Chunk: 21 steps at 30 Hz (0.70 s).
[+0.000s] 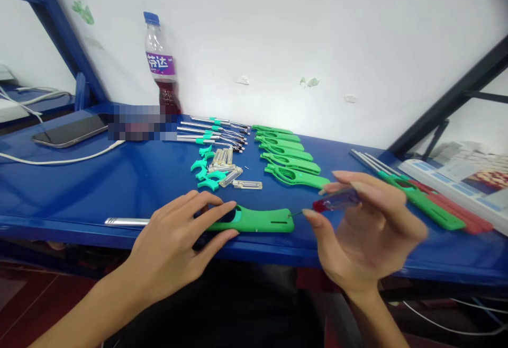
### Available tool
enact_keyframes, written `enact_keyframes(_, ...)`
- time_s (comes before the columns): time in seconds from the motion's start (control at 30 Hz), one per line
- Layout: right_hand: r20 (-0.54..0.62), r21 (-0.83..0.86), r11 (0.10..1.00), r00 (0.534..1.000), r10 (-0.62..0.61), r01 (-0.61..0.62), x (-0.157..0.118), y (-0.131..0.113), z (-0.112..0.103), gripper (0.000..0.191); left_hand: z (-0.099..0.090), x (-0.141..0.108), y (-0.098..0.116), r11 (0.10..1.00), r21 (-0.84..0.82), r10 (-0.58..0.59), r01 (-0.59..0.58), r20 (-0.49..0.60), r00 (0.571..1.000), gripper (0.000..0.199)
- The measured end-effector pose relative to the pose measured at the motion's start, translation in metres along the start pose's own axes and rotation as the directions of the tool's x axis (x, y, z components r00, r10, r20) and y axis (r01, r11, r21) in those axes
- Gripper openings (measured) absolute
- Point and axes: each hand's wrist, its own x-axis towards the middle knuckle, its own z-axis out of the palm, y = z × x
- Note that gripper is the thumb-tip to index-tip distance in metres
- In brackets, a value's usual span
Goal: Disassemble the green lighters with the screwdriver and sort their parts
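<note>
My left hand (178,231) presses a green long-necked gas lighter (265,220) flat against the blue table near its front edge, fingers and thumb on either side of it. The lighter's silver metal tube (126,222) points left, and its slotted handle end points right. In my right hand (369,231), slightly blurred, is a small screwdriver (335,201) with a clear red and purple handle. Its thin shaft reaches left to a small hole at the handle's right end; whether the tip sits inside a screw head I cannot tell.
Behind lie green handle shells (293,177), metal tubes with wires (198,130), teal triggers (210,181) and clear fuel tanks (232,176). A drink bottle (161,64) and a phone (71,130) are left. Green and red lighters (432,205) lie right, beside a white box (440,181).
</note>
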Motion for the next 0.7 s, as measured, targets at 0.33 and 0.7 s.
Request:
enact_keyframes(0.33, -0.032, -0.015, 0.999, 0.999, -0.043, 0.043, -0.003, 0.002, 0.002, 0.080, 0.000, 0.001, 0.000, 1.000, 0.011, 0.006, -0.006, -0.008, 1.000, 0.030)
enact_keyframes(0.7, 0.070, 0.054, 0.998, 0.997, 0.033, -0.036, -0.007, -0.002, 0.004, 0.084, 0.000, 0.001, 0.000, 1.000, 0.010, 0.010, -0.010, -0.007, 1.000, 0.029)
